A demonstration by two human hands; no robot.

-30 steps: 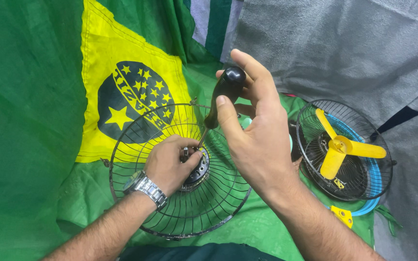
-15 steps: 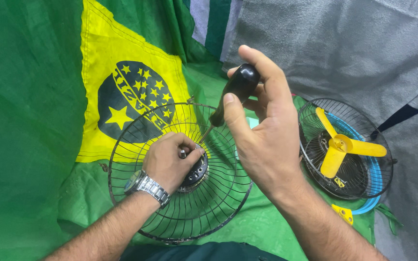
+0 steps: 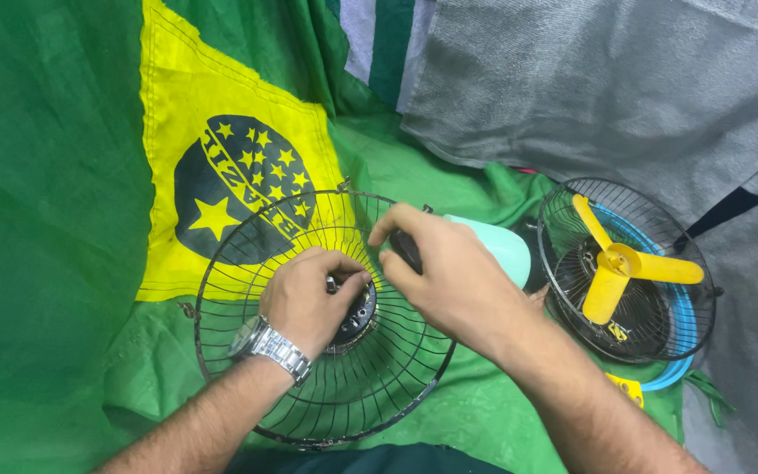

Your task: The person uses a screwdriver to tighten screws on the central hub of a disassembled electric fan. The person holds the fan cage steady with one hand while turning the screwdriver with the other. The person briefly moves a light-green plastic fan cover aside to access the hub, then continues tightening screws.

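The person's left hand rested on the centre of a round black wire fan guard, which lay flat on a green cloth directly in front of them. Its fingers were curled in, the thumb and forefinger pinched on a small metal part at the guard's dark central hub; what that part was could not be made out from where I stood. A silver metal wristwatch sat on the left wrist. The right hand was just beside the left, over the upper middle of the guard, its fingers closed around a dark-handled tool, probably a screwdriver, though only a short piece of the handle showed between thumb and fingers. The two hands were close together, nearly touching at the fingertips. A pale green plastic housing lay behind the right hand, touching the guard's far side. To the right, well apart from the hands, stood a second fan with yellow blades, a black guard and a blue rim. A yellow panel with a dark starred disc lay on the cloth behind the guard, and grey fabric covered the upper right.
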